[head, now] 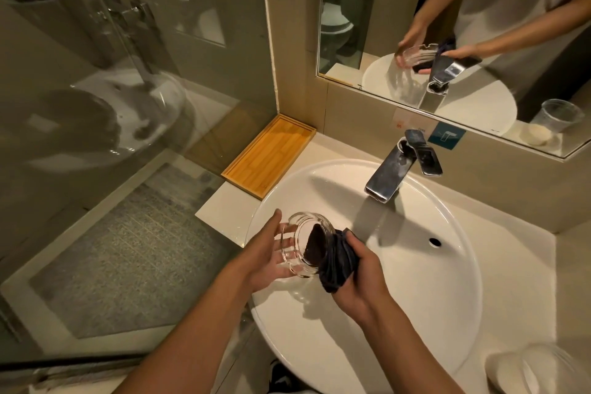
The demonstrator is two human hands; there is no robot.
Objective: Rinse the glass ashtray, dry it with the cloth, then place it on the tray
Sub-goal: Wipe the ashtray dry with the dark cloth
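The round glass ashtray point(299, 241) is tilted on its side over the left part of the white sink point(447, 281). My left hand point(268, 253) cradles it from the left, fingers spread against its base. My right hand point(361, 278) grips a dark cloth point(339, 261), and a fold of the cloth is pushed into the ashtray's bowl. The wooden tray point(268, 158) lies bare on the counter in the back left corner, apart from both hands.
A chrome faucet point(393, 169) stands behind the sink with no water running. A mirror point(447, 25) above reflects my hands. A glass shower partition point(128, 73) borders the counter on the left. A plastic cup point(543, 368) lies at the front right.
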